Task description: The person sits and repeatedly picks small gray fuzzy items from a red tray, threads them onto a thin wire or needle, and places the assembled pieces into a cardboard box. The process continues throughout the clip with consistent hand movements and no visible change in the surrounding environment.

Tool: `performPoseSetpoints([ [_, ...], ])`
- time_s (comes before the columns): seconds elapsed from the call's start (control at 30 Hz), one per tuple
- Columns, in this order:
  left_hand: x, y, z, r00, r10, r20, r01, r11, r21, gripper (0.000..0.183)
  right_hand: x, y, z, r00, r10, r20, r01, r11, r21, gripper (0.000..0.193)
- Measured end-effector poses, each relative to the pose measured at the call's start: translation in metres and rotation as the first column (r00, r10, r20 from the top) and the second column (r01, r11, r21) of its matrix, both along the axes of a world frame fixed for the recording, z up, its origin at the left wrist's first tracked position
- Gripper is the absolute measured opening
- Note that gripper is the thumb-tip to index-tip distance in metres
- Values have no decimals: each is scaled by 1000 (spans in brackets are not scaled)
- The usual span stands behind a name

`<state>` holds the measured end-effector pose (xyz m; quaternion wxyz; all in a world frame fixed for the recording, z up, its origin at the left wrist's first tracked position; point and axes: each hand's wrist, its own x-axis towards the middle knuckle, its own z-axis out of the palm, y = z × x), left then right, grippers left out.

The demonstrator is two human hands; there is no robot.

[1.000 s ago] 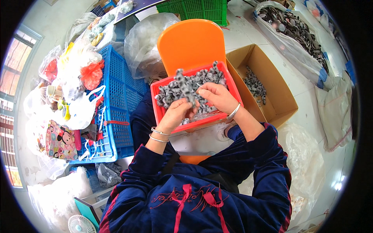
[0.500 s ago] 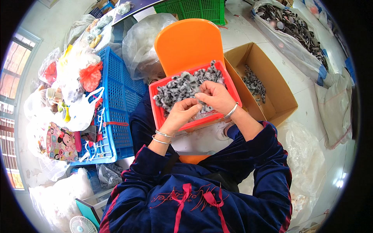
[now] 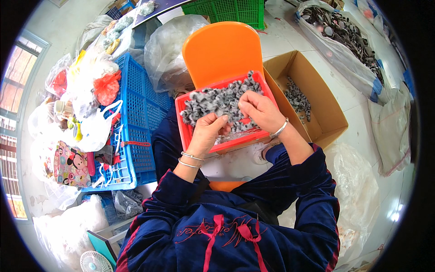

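A red plastic bin (image 3: 183,131) in front of me holds a heap of grey-and-black fuzzy pieces (image 3: 213,102). Over its near left part is my left hand (image 3: 208,132), thumb and fingertips pinched together. My right hand (image 3: 262,111) is above the bin's right side, its fingers curled into a pinch too. A gap separates the two hands. Whatever lies between the fingertips is too small or hidden to make out. Thin pale strands or wires (image 3: 238,135) lie along the near inside edge of the bin.
Behind the bin rises an orange chair back (image 3: 222,52). To its right, a cardboard box (image 3: 324,99) contains similar fuzzy pieces. A blue crate (image 3: 138,122) piled with bags is at the left. A sack of dark flat pieces (image 3: 312,38) lies at the far right.
My hands have moved apart, the right one shifting rightward and the left one slightly left. Both remain pinched above the bin.
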<state>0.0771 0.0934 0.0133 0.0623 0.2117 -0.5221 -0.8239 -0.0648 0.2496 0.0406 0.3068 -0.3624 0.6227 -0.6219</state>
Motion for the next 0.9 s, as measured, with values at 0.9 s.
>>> performPoseSetpoints([
  [0.9, 2, -1, 1, 989, 65, -132, -44, 987, 156, 12, 14, 3, 13, 831, -24, -555, 61, 997, 48, 10],
])
